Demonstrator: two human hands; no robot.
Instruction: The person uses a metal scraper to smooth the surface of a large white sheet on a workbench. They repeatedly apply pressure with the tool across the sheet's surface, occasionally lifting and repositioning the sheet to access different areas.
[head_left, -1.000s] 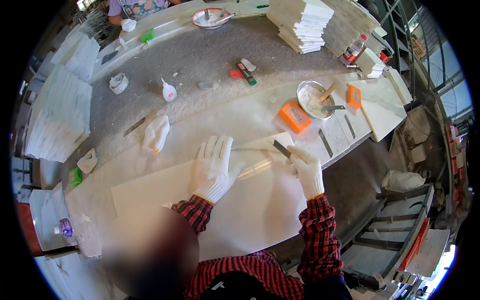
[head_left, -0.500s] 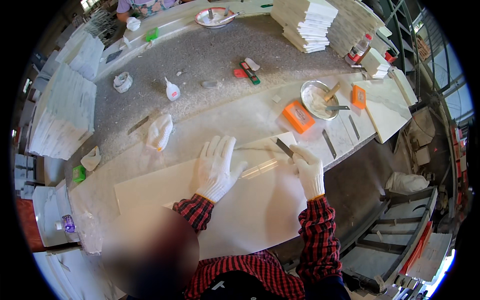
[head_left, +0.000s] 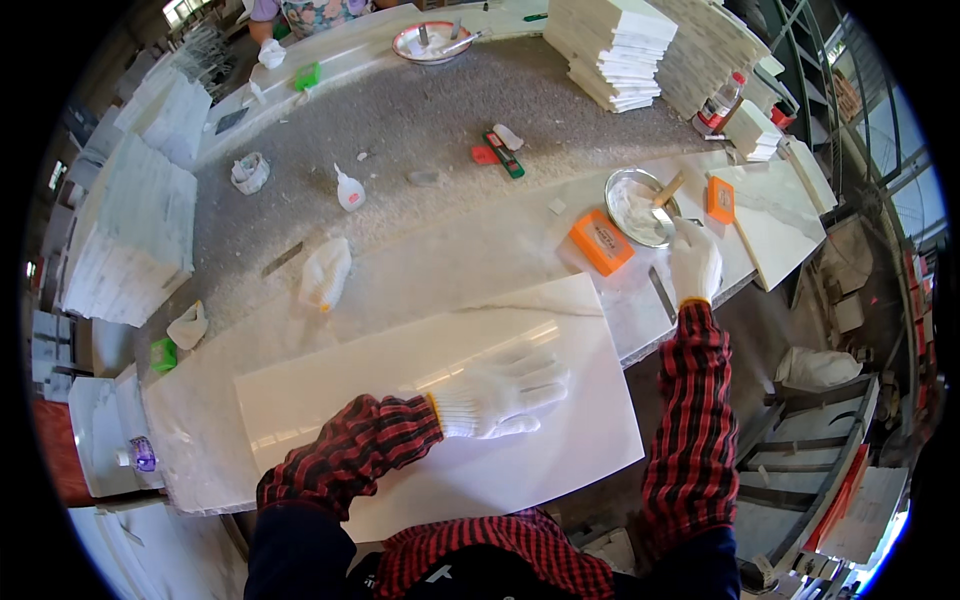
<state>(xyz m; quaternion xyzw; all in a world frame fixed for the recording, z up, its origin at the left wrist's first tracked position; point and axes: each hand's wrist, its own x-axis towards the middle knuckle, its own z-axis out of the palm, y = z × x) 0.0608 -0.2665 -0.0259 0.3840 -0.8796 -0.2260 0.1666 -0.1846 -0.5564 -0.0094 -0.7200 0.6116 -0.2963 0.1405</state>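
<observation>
A glossy white stone slab (head_left: 570, 450) lies at the bench's near edge. My left hand (head_left: 505, 392), in a white knit glove, rests flat on it with the fingers stretched to the right. My right hand (head_left: 695, 265), gloved alike, is at the right rim of a metal bowl (head_left: 611, 205) of pale paste. Its fingers are closed on a flat metal scraper (head_left: 697, 222), mostly hidden by the glove. A wooden-handled tool (head_left: 668, 190) leans in the bowl. Beside that hand lies another flat metal blade (head_left: 662, 293).
Orange boxes (head_left: 601, 242) (head_left: 720, 200) flank the bowl. A loose white glove (head_left: 326, 274), a white squeeze bottle (head_left: 350, 190) and a green-and-black tool (head_left: 503, 154) lie further back. Stone tile stacks (head_left: 130, 235) (head_left: 610, 50) stand left and at the back. Another person's gloved hand (head_left: 271, 54) is at far left.
My right hand has moved from the slab's far right corner to the bowl's rim. My left hand has slid nearer and to the right, turning its fingers rightward.
</observation>
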